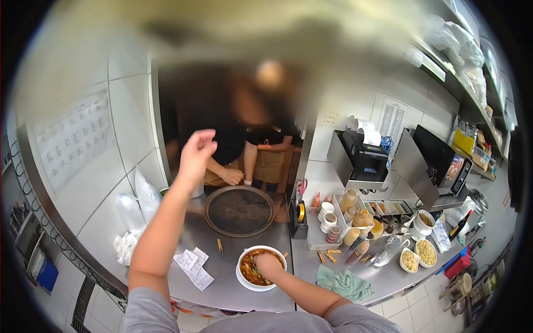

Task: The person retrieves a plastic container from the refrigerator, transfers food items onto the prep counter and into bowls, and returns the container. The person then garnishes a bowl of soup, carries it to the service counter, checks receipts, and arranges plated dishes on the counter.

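My left hand (199, 156) is raised over the counter's left side, in front of the serving opening. Its fingers are apart and nothing shows in them. My right hand (269, 265) is over a white bowl (240, 267) of brown-red soup with green bits on top. Its fingers point down at the soup and look drawn together; their tips are hidden. The bowl sits on a white plate (244, 284) at the counter's front edge. Left of it lie printed paper slips (193, 268), and behind it is a dark round tray (240, 211).
Beyond the tray, a person's hand (232, 176) rests near the opening. To the right are a sauce-bottle basket (319, 240), a green cloth (344, 283), two bowls of pale food (426, 253), a tape dispenser (298, 220) and a receipt printer (363, 158). Plastic bags (131, 213) stand left.
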A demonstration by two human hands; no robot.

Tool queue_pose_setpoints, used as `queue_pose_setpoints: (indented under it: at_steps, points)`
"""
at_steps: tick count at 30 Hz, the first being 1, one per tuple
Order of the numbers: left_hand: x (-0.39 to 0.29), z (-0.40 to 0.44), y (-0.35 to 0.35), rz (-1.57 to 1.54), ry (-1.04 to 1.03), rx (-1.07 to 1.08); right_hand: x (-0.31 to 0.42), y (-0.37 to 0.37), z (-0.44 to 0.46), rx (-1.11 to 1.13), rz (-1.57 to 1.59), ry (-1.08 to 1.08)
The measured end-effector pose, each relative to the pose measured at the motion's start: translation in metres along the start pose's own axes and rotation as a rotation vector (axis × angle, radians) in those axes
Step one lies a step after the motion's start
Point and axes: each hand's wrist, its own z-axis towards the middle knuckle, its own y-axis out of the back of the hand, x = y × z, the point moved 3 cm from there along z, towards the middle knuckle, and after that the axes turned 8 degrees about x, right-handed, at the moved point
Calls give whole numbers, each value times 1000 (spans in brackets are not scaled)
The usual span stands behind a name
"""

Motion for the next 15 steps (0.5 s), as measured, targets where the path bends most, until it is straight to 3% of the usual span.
queue_pose_setpoints:
  at_steps: [2, 4, 5, 6, 9, 15]
  points:
    - [-36, 50, -2, 46, -25, 18, 4, 9, -6, 86, 205, -122]
    - [-71, 91, -6, 29, -37, 12, 3, 6, -11, 40, 191, -86]
    - [-92, 107, -11, 153, -53, 0, 2, 5, -13, 0, 177, -59]
    - [-93, 138, -8, 530, -67, -18, 1, 8, -16, -6, 131, -56]
    - [-106, 184, -17, 560, -152, -28, -9, 11, -20, -135, 58, 16]
    - [-115, 211, -42, 351, -231, -55, -20, 21, -21, -26, 132, -52]
